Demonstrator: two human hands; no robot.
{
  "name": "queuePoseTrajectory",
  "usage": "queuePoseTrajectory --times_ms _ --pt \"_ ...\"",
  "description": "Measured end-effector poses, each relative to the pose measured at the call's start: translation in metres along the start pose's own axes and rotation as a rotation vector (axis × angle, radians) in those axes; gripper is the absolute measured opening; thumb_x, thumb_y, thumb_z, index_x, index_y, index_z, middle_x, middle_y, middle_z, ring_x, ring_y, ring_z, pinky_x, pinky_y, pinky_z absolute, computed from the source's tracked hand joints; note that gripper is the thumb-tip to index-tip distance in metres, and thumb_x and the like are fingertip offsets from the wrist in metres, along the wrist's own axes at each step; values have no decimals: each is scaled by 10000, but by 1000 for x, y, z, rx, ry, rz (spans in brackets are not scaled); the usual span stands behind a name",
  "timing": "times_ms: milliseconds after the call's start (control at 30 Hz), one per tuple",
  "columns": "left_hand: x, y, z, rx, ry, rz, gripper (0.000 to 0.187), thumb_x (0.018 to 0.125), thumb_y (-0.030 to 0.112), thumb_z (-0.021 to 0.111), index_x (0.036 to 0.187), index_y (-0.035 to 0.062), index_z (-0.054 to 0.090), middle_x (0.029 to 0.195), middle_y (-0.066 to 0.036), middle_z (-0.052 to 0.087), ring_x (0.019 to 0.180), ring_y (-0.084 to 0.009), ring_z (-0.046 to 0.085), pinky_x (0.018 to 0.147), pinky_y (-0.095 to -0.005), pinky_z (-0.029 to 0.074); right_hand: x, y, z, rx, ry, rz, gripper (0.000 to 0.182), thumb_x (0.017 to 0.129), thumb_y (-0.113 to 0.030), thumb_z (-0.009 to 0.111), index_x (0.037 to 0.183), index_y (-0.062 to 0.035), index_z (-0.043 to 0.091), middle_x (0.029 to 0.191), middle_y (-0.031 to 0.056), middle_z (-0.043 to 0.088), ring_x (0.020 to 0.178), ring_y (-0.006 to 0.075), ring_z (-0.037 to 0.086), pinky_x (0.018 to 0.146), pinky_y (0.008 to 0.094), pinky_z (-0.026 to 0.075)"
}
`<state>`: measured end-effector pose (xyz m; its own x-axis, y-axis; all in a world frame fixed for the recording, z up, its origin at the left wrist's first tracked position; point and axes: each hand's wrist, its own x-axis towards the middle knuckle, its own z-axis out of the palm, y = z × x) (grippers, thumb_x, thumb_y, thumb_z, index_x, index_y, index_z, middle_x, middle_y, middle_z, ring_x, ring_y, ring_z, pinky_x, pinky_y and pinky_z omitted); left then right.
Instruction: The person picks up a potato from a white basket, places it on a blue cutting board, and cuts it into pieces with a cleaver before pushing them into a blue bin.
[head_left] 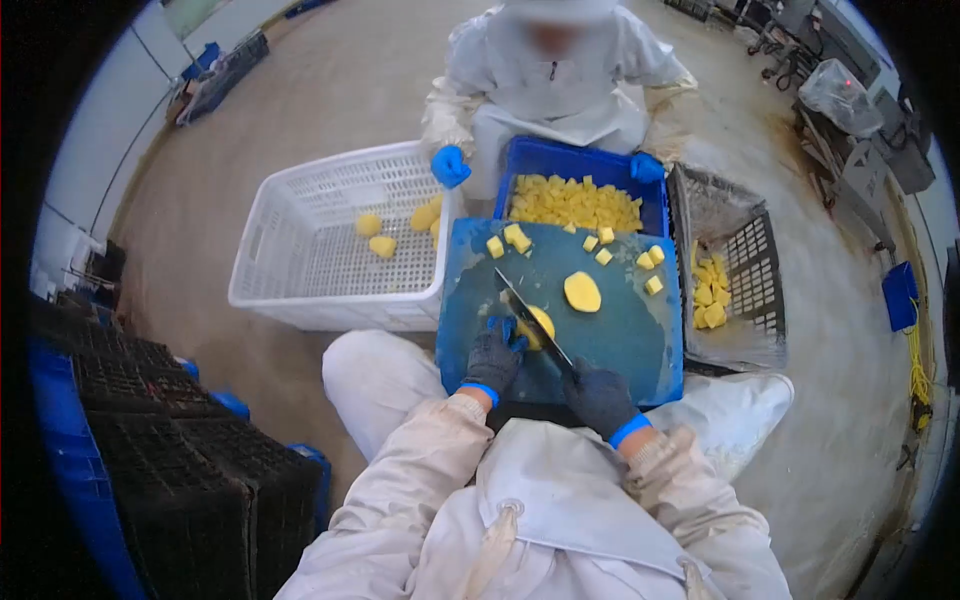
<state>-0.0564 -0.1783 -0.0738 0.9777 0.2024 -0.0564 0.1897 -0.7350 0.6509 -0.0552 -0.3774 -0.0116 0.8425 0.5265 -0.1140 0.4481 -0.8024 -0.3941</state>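
My right hand (603,398), in a dark glove with a blue cuff, grips a kitchen knife (530,314). Its long blade points up and left, lying across a peeled potato (543,319) on the blue cutting board (635,340). From the left side, my left hand (495,361), gloved the same way, holds the potato with fingertips close to the blade. A flat oval potato slice (582,292) lies to the right of the knife. Several potato cubes (516,238) are scattered along the board's far edge, with more cubes (653,285) at its right side.
Beyond the board, a blue crate (517,158) holds many potato cubes. A white basket (290,290) with several whole potatoes stands left; a lined black crate (760,250) with potato pieces stands right. A person (555,90) in white with blue gloves sits opposite. Black crates (170,450) stand lower left.
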Motion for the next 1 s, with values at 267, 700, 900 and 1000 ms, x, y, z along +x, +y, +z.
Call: queuePoseTrajectory --times_ms 267,700,900,1000 --pt "62 27 -40 633 -364 668 658 737 173 622 1345 228 378 1371 -102 388 1270 -317 356 1011 -466 338 -46 26 -51 673 230 301 211 858 -205 560 891 3 562 691 230 592 647 387 598 535 407 444" --pt "17 33 16 185 -38 1 703 739 316 654 1295 -7 371 1275 -256 417 1213 -395 381 1022 -435 321 -23 16 -25 145 136 179 255 859 -285 504 838 -33 539 665 206 595 657 391 599 574 480 462" --pt "8 11 6 -30 1 77 623 777 306 644 1274 9 414 1254 -264 435 1166 -409 420 988 -443 353 -20 5 -33 130 78 201 279 846 -297 532 886 -26 582 695 214 596 651 407 582 582 481 451" --pt "9 7 10 -44 22 71 577 771 296 651 1233 11 458 1207 -249 469 1121 -402 451 963 -440 374 -17 2 -36 118 59 183 292 848 -307 525 865 -21 581 683 213 597 639 397 586 577 475 454"
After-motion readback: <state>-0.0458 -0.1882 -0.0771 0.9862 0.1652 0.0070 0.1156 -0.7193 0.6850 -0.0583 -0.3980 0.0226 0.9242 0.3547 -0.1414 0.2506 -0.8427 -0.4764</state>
